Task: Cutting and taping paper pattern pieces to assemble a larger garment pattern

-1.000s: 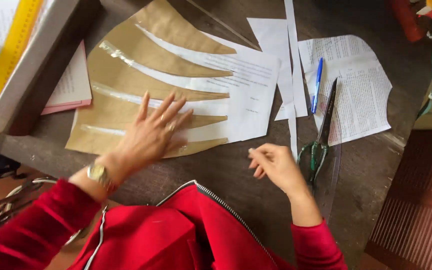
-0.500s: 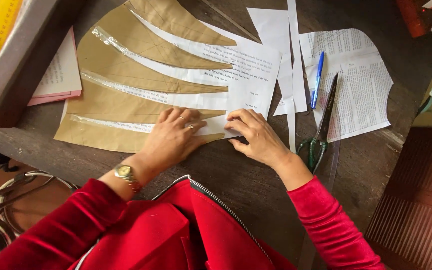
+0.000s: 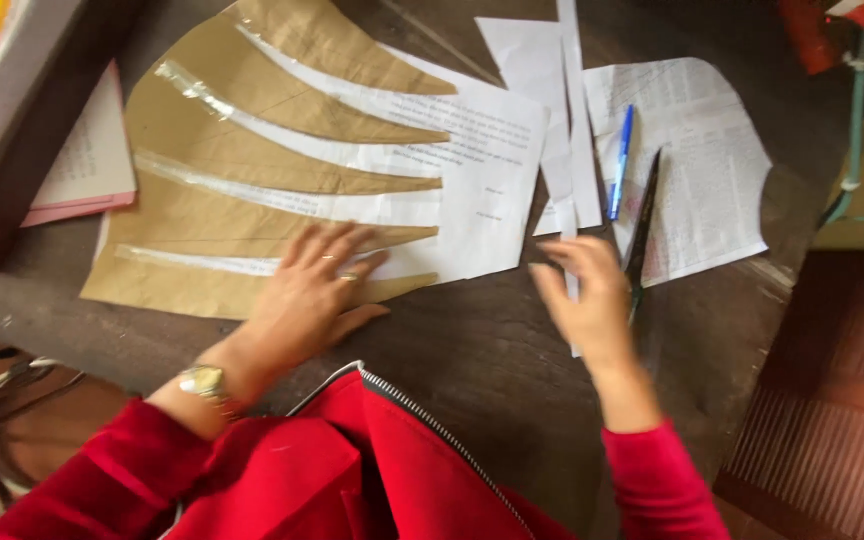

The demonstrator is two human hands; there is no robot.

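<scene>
Your left hand [image 3: 314, 290] lies flat, fingers spread, on the brown paper pattern [image 3: 252, 190], pinning its slashed, taped strips to the white sheet [image 3: 472, 170] beneath so nothing shifts. Your right hand [image 3: 587, 300] hovers by a narrow white paper strip [image 3: 570, 120], fingers loosely extended, pinching nothing that I can tell. Scissors [image 3: 642, 235] and a blue pen [image 3: 620, 160] rest just beside it on the counter [image 3: 472, 350], within easy reach.
</scene>
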